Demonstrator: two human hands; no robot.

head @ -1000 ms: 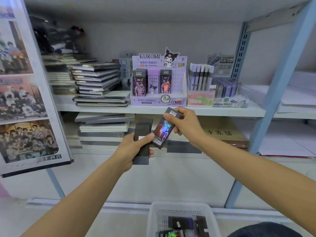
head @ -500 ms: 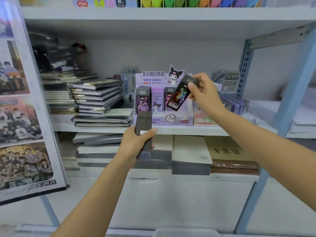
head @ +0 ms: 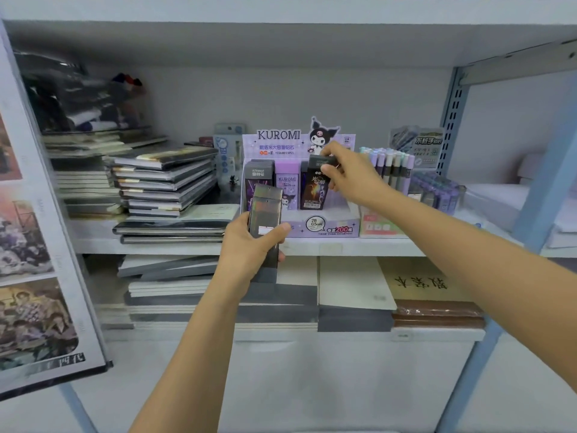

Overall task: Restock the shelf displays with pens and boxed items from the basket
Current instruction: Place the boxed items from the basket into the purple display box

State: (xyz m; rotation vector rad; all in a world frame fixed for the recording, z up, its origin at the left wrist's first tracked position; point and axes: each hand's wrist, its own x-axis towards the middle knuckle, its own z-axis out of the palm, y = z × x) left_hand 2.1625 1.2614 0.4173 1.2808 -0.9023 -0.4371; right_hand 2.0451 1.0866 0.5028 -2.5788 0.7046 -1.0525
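Observation:
A purple Kuromi display box (head: pixel 324 225) stands on the middle shelf with slim boxes upright in its slots. My right hand (head: pixel 349 176) pinches the top of a dark slim box (head: pixel 313 190) that stands upright in the right slot of the display. My left hand (head: pixel 249 248) grips a stack of dark slim boxes (head: pixel 264 214) in front of the display's left side, below the shelf edge. The basket is out of view.
Stacked notebooks (head: pixel 162 179) lie left of the display. A pink pen holder (head: pixel 387 170) and purple pen packs (head: pixel 437 192) sit to its right. Books fill the lower shelf (head: pixel 431 285). A poster board (head: pixel 37 245) leans at left; a blue upright (head: pixel 452 120) stands at right.
My right hand has carried the dark box up from near my left hand and lowered it upright into the display's right slot. My left hand rose slightly with its stack.

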